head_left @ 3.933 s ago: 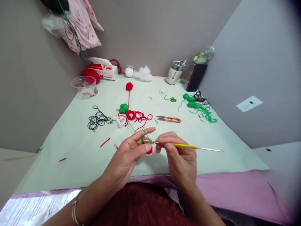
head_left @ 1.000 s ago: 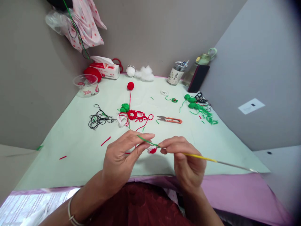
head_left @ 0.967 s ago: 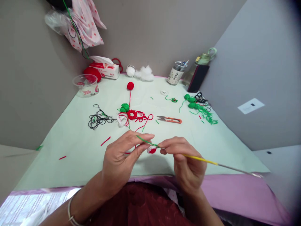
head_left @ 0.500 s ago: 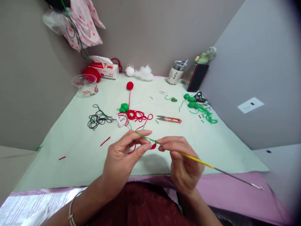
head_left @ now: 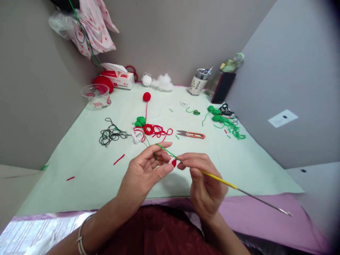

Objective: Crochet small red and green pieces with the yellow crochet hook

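Note:
Between the thumb and fingers of my left hand (head_left: 147, 168) is a small red and white crochet piece (head_left: 173, 162). Green yarn (head_left: 166, 150) runs over my raised left index finger to the piece. My right hand (head_left: 205, 180) grips a crochet hook (head_left: 219, 179) with a yellow handle; its near tip meets the green yarn at the piece, partly hidden by my fingers. The hook's other metal end points out to the lower right. Beyond my hands lie a red yarn tangle (head_left: 156, 130), a green yarn ball (head_left: 140, 122) and white yarn (head_left: 137, 136).
Orange thread snips (head_left: 191, 134) lie ahead of my right hand. Black yarn (head_left: 111, 134) is loose at the left, green crocheted pieces (head_left: 216, 115) at the right. Along the back stand a plastic tub (head_left: 96, 97), tissue pack (head_left: 119, 78), pen cup (head_left: 198, 83) and phone (head_left: 224, 88).
My left fingers have spread a little and shifted slightly right, with the index finger raised. My right hand and the hook have moved slightly left. More of the red on the crochet piece shows.

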`<action>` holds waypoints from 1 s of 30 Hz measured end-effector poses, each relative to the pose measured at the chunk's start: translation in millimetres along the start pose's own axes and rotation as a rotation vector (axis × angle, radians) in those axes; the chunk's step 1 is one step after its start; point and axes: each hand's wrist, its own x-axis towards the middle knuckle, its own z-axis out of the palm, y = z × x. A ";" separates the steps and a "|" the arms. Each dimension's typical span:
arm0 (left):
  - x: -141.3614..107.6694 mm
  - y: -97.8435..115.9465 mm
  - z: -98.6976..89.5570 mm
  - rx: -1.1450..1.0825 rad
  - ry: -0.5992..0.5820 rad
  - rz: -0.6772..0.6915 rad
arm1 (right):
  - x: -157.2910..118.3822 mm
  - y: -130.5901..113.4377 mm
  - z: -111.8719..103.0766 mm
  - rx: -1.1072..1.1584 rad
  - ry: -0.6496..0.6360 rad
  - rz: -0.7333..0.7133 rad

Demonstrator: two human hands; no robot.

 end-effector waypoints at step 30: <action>5.5 -5.2 5.8 -0.328 -0.044 -0.220 | -5.5 8.3 7.7 -0.185 -0.019 -0.138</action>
